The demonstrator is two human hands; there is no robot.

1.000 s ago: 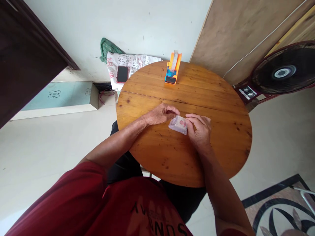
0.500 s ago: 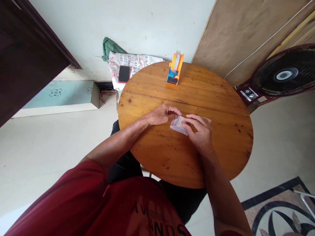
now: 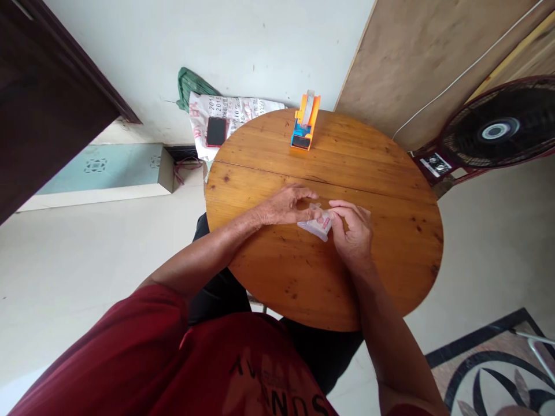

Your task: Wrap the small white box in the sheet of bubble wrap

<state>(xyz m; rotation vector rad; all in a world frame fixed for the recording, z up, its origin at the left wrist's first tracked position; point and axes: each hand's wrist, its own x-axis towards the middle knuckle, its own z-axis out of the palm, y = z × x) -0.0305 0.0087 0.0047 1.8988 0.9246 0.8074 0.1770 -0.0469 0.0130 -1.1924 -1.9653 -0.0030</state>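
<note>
A small clear plastic bag [image 3: 315, 229] with a patch of red print lies low over the table, between my hands. My right hand [image 3: 354, 234] pinches the bag's right edge between thumb and forefinger. At the bag's upper left, my left hand [image 3: 288, 206] has its thumb stretched across the plastic, with the forefinger held apart above it. Part of the bag is hidden behind the left thumb and the right fingertips. Whatever the bag may contain cannot be made out.
An orange and blue tape dispenser [image 3: 306, 122] stands at the far edge of the round wooden table [image 3: 390, 173]. Left of it, a phone [image 3: 216, 132] rests on a printed white sack [image 3: 243, 110], near a green bag [image 3: 195, 86]. A large fan [image 3: 494, 130] is at the right.
My left thumb and forefinger have spread apart, the thumb now lying over the bag. The bag has turned slightly, and its red print shows. My right hand stays at its right edge.
</note>
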